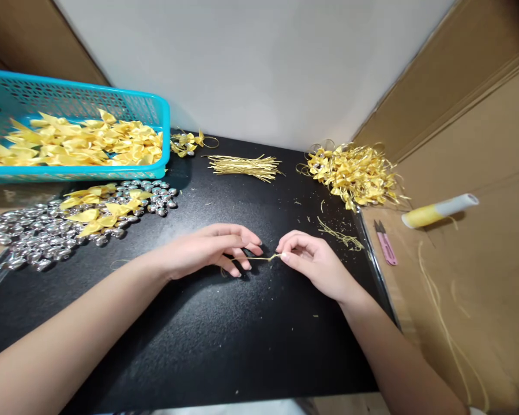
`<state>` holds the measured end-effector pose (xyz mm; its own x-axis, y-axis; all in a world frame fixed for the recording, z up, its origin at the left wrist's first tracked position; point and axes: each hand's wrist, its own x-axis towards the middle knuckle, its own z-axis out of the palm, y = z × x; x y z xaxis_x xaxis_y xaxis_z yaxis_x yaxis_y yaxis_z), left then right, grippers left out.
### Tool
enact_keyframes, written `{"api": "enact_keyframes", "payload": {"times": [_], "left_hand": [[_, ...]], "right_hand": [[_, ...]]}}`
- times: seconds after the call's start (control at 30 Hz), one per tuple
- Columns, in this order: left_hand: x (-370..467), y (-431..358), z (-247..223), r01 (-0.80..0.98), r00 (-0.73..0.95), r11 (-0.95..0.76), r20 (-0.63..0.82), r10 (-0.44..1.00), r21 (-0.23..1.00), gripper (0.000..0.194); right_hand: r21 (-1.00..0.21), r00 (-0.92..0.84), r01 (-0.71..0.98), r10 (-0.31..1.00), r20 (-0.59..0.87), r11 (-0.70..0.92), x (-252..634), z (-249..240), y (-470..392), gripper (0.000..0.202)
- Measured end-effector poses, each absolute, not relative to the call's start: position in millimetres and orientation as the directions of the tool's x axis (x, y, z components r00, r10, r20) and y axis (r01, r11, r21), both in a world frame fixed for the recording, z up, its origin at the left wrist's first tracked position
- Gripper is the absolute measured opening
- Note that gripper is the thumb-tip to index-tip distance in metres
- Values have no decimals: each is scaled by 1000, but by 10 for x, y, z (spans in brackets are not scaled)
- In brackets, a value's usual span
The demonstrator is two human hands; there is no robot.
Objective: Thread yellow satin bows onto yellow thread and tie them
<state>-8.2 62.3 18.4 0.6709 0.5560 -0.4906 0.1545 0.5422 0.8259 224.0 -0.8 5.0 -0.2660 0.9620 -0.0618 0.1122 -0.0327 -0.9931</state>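
Note:
A thin gold cord (pixel 259 259) runs almost straight between my two hands, low over the black tabletop. My right hand (pixel 309 259) pinches its right end between thumb and forefinger, where a small knot or kink shows. My left hand (pixel 211 251) has its fingers spread and slightly bent, with the cord passing among them. A small bend of cord shows below these fingers, and a thin loop (pixel 120 263) lies left of the wrist. What the left palm touches is hidden.
A blue basket (pixel 166 132) holds yellow ribbon bows. Silver heart-like beads (pixel 43 236) lie before it with several bows. Behind my hands is a bundle of gold ties (pixel 244 168). At right are a bow pile (pixel 354 173), cord scraps (pixel 341 235), pink snips (pixel 387 245) and a spool (pixel 439 211).

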Motion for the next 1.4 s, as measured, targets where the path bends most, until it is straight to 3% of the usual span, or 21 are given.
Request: {"api": "enact_keyframes", "payload": {"times": [0.17,0.33,0.47,0.57,0.73,1.13,1.4], "left_hand": [[-119,681,287,275,566,174,-305,766,946,31],[189,535,195,275,738,96,-274,616,957,21],[358,492,101,235,743,208,-313,592,949,11],[381,491,56,150,737,373,-355,575,916,16],[378,460,-46,24,697,485,-362,619,874,20],[430,354,-7,141,580,350,-363,729,926,21],[449,358,38,139,578,378,-385,719,915,21]], "right_hand": [[-992,-265,118,961,-75,-45,2245,49,-2,18],[-992,-255,118,964,-76,-47,2243,37,8,15],[-993,-253,100,964,-83,-59,2254,40,25,16],[-993,-240,84,966,-98,-80,2266,30,35,17],[-993,-229,80,968,-99,-82,2280,6,42,16],[-994,-244,82,965,-95,-77,2294,47,37,24],[-997,-214,77,977,-15,1,2354,70,48,21]]}}
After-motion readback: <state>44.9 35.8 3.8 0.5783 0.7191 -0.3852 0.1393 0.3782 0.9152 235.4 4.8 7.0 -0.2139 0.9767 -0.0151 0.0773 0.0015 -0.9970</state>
